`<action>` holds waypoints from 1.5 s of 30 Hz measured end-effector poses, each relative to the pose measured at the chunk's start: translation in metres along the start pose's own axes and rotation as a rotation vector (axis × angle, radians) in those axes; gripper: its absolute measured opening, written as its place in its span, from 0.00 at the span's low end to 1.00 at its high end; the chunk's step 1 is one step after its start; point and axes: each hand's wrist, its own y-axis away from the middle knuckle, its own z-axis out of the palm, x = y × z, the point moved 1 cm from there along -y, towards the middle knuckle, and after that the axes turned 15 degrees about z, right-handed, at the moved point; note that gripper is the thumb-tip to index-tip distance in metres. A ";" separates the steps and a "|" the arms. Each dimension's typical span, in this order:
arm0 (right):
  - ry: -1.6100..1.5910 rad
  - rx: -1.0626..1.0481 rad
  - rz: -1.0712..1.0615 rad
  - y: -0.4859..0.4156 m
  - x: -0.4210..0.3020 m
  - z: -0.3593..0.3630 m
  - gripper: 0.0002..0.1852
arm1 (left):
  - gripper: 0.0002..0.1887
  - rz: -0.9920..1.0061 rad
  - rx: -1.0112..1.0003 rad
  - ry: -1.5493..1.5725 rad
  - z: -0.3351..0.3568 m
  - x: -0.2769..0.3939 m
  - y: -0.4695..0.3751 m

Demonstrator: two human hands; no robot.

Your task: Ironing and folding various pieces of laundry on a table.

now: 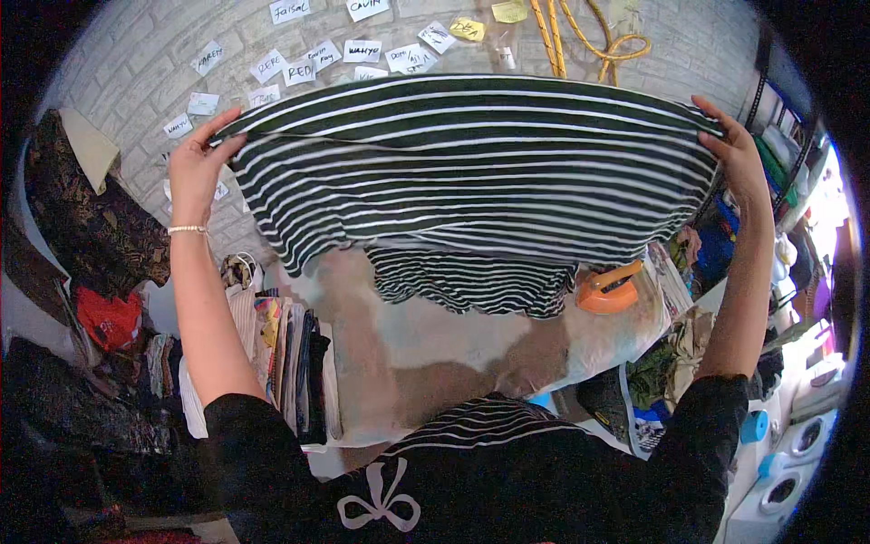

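A black-and-white striped garment (469, 163) is stretched wide in front of me, held up by its two upper corners. My left hand (204, 163) pinches the left corner between thumb and fingers; a beaded bracelet circles that wrist. The right corner is gripped by my right hand (734, 146). The garment's lower part hangs bunched over a pale cloth-covered ironing surface (435, 347). An orange iron (607, 296) rests on that surface, to the right of the bunched fabric. Whether the garment's lower end touches the cloth I cannot tell.
Folded clothes (292, 367) stand in a row at the left. Dark patterned fabric (102, 211) hangs beyond a red plastic bag (109, 318). Crumpled clothes (686, 347) lie at the right. Paper notes with writing and a yellow rope (554, 41) are on the brick-patterned wall. Washing machines (779, 491) stand lower right.
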 end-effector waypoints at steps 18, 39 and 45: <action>-0.393 0.138 0.003 -0.008 0.010 -0.033 0.17 | 0.17 -0.004 0.176 0.324 0.008 -0.008 -0.040; -0.017 0.066 -0.522 0.151 -0.083 0.082 0.09 | 0.13 -0.105 0.361 -0.978 -0.064 -0.106 -0.071; -0.061 -0.589 -0.640 0.186 -0.077 0.142 0.06 | 0.17 -0.060 0.523 -0.731 -0.062 -0.117 -0.116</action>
